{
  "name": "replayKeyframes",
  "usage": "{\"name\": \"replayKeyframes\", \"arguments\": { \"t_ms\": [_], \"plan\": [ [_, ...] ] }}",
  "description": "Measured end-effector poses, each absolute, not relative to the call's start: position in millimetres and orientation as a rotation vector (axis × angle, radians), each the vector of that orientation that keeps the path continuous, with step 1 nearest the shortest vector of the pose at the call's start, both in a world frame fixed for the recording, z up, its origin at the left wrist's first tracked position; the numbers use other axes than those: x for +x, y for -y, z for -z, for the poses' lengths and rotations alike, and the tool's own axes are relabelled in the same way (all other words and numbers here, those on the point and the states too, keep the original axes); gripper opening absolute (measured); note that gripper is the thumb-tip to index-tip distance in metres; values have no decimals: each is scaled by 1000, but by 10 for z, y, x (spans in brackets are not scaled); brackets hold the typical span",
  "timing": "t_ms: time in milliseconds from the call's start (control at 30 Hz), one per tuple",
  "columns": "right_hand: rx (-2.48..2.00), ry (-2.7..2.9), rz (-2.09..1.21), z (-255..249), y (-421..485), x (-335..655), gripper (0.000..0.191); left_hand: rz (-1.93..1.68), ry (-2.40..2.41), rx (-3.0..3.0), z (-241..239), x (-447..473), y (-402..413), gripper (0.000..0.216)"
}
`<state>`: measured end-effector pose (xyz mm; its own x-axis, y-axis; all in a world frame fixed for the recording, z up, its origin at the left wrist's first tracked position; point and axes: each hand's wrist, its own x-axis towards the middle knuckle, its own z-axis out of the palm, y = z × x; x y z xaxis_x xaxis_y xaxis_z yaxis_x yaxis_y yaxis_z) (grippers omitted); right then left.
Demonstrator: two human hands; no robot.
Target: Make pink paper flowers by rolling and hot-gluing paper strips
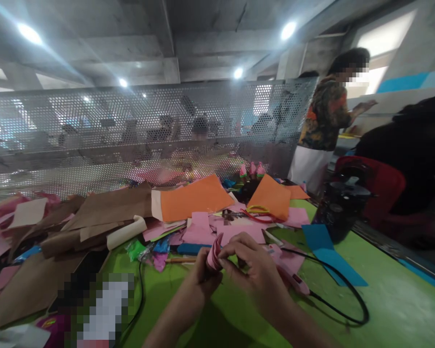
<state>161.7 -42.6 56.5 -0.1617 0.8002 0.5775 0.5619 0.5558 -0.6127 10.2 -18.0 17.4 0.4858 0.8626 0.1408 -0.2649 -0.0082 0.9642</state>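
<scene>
Both my hands meet low in the middle of the view over a green table (384, 299). A small rolled pink paper piece (214, 255) sits between them. My left hand (203, 278) grips it from below with curled fingers. My right hand (252, 263) pinches its top edge with thumb and fingers closed. A pink glue gun (293, 280) lies on the table just right of my right wrist, its black cord (348, 290) looping off to the right.
Orange (194, 198), pink (199, 229), brown (108, 208) and blue paper sheets (326, 251) litter the table behind my hands. A perforated metal screen (148, 130) stands at the back. One person stands and another sits by a red chair (380, 188) at the right.
</scene>
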Motion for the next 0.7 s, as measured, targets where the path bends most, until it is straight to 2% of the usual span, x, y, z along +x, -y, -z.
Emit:
{"name": "replayKeyframes", "arguments": {
  "t_ms": [700],
  "plan": [
    [-1122, 1822, -331, -596, 442, 1588, 18, -970, -513, 1093, -36, 122, 141, 36]
  ]
}}
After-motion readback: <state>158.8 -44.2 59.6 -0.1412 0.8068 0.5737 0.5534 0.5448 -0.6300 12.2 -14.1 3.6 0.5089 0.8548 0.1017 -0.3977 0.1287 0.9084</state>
